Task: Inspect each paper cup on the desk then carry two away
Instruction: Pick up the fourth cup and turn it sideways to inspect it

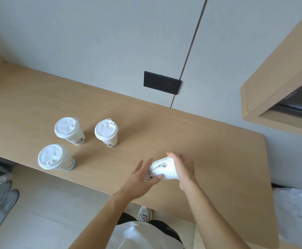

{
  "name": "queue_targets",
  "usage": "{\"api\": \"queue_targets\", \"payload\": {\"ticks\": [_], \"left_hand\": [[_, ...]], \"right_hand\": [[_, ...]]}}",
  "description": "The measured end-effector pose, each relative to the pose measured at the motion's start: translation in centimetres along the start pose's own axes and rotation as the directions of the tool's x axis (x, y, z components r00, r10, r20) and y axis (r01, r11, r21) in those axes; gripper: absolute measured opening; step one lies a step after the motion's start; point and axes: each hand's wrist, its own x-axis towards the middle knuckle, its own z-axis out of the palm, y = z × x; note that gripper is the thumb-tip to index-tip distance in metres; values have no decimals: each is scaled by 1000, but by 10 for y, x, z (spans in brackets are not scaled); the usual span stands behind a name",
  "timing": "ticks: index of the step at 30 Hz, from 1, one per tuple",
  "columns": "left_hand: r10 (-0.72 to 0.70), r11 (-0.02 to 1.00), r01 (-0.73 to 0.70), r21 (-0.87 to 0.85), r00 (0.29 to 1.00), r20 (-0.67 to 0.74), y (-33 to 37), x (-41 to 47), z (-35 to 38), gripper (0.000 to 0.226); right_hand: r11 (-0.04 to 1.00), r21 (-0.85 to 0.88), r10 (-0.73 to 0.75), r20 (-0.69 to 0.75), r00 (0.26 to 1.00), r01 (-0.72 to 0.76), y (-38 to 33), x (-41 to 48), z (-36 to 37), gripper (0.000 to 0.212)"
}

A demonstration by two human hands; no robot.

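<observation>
Three white lidded paper cups stand upright on the wooden desk (pixel 209 159): one at the back left (pixel 69 130), one at the back middle (pixel 107 132), one near the front edge (pixel 54 158). A fourth paper cup (pixel 162 168), white with a dark plant print, lies tilted on its side between my hands above the desk. My right hand (pixel 182 168) grips its lid end. My left hand (pixel 141 178) touches its bottom end with the thumb under it and the fingers spread.
A black socket panel (pixel 161 85) sits on the grey wall behind the desk. A wooden cabinet (pixel 276 83) juts out at the upper right. Slippers (pixel 1 203) and a bottle lie on the floor at the left. White bedding (pixel 297 212) lies right.
</observation>
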Motion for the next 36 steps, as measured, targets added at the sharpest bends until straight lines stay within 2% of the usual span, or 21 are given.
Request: {"api": "queue_targets", "payload": {"ticks": [2, 4, 8, 13, 16, 19, 24, 28, 36], "left_hand": [[-14, 989, 10, -150, 999, -32, 9, -11, -15, 64], [-33, 960, 13, -281, 997, -69, 20, -21, -30, 45], [-76, 891, 9, -453, 989, -129, 35, -40, -60, 32], [-17, 872, -49, -488, 991, -130, 37, -58, -95, 27], [-10, 854, -61, -517, 991, -133, 31, -65, -115, 20], [-7, 845, -35, -533, 997, -76, 18, -70, -135, 28], [-42, 884, 1, -467, 996, -78, 8, -79, -158, 29], [8, 871, -22, -490, 999, -31, -6, -83, -173, 27], [14, 857, -8, -516, 1000, 8, -18, -84, -184, 30]], "right_hand": [[986, 147, 70, 74, 995, -80, 0, -5, -9, 43], [965, 222, 106, 153, 983, -138, 0, -13, -13, 44], [930, 327, 83, 266, 961, -170, -4, -36, -8, 34], [931, 347, 26, 246, 969, -113, -15, -68, 13, 46], [928, 365, -18, 241, 970, -74, -17, -83, 28, 41], [928, 372, -67, 233, 970, -26, -17, -97, 40, 35], [926, 378, -76, 231, 970, -18, -15, -110, 61, 30], [923, 385, -91, 203, 975, 6, -11, -118, 74, 24], [915, 403, -72, 142, 987, 9, -9, -132, 90, 48]]}}
